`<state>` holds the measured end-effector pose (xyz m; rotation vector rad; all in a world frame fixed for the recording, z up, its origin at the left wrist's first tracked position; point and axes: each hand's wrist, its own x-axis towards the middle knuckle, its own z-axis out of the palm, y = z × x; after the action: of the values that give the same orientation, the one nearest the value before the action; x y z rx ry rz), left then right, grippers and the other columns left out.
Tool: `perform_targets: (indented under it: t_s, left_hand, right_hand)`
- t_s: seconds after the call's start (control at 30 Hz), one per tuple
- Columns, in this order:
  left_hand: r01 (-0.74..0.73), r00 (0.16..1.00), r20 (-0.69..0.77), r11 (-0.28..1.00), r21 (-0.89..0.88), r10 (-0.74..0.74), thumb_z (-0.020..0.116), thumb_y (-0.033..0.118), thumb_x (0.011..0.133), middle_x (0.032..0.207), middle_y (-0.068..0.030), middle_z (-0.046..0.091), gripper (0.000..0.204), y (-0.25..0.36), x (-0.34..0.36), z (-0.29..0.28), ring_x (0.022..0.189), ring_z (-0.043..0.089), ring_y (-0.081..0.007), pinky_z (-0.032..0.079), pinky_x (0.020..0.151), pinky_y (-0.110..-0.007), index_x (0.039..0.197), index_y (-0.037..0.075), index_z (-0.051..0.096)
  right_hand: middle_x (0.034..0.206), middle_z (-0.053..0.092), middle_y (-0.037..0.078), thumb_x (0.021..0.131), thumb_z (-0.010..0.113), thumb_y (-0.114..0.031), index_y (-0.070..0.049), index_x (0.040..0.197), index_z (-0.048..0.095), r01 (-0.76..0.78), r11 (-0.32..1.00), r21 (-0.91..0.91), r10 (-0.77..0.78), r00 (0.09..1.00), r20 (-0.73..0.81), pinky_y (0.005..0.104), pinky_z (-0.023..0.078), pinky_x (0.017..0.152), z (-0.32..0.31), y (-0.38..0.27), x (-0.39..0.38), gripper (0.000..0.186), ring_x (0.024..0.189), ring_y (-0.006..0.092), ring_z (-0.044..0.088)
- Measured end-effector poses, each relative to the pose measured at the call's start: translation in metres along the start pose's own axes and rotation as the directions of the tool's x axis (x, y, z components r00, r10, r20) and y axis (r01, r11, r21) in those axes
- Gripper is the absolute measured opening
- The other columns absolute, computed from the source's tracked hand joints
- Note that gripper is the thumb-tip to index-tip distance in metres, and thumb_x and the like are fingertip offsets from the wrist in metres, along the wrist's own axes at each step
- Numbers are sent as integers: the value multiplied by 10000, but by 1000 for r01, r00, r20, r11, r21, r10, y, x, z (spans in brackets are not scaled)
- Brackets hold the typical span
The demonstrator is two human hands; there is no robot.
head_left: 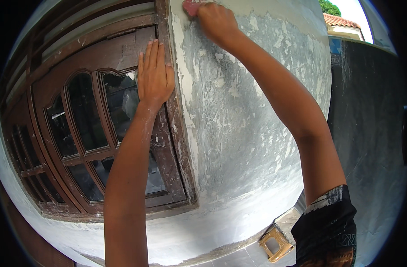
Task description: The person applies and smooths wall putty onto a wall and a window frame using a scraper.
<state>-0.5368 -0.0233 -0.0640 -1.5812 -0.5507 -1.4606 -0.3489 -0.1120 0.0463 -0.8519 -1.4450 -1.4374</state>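
My left hand (154, 78) lies flat, fingers stretched upward, on the brown wooden window (143, 42) beside its right frame post. Raised to the top of the view, my right hand (217, 23) is closed round a pink-red flat piece (192, 7). That piece meets the pale upper part of the wall (239, 89), just right of the window frame. Its exact kind cannot be made out, as my fist covers part of it. Grey, patchy plaster with white flecks covers the wall below my right arm.
Dark glass panes (85, 111) fill the window. A worn yellow-brown stool (276, 244) stands on the tiled floor (239, 259) at the wall's foot. To the right hangs a large dark sheet or panel (368, 124); beyond it show a tiled roof (341, 21) and a green tree (329, 7).
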Motion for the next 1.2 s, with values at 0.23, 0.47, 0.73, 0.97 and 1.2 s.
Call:
perform_targets:
  t_s: [0.23,0.47,0.73,0.97,1.2]
  left_hand:
    - [14,1000,-13,1000,16,-13,465,153,919,1537,-227,399,556,0,-4,-3,1479,306,-337,197,1228,-476,1423,-81,446]
    - [4,1000,-24,1000,-26,-5,448,117,926,1534,-210,405,537,8,1,3,1477,307,-335,181,1232,-479,1434,-59,440]
    - [13,999,-31,1000,-7,-13,453,110,919,1531,-205,416,537,2,-5,-1,1473,317,-337,195,1226,-482,1429,-58,451]
    - [5,999,-35,1000,-25,-6,453,104,913,1532,-202,416,540,5,-3,3,1473,321,-330,197,1225,-482,1430,-53,454]
    - [9,999,-41,1000,-10,-10,455,99,908,1528,-205,423,538,3,-5,-1,1469,329,-331,200,1224,-485,1424,-53,462]
  right_hand:
    - [913,694,235,747,613,30,49,919,667,91,985,146,-90,996,-7,452,582,673,-12,-41,-46,181,808,383,707]
    - [889,674,271,816,552,20,4,890,659,-46,999,-24,47,999,17,483,569,687,9,20,3,130,805,408,690]
    - [898,675,200,793,566,15,10,975,620,27,996,80,-23,998,-60,493,550,694,-8,-11,-39,189,806,405,679]
    - [899,674,234,776,564,47,63,948,592,-23,998,-66,28,997,69,472,564,660,9,21,-52,174,792,408,685]
    - [953,678,247,777,585,33,72,994,623,9,999,42,-7,999,-40,461,583,660,-13,-11,-38,224,823,386,708]
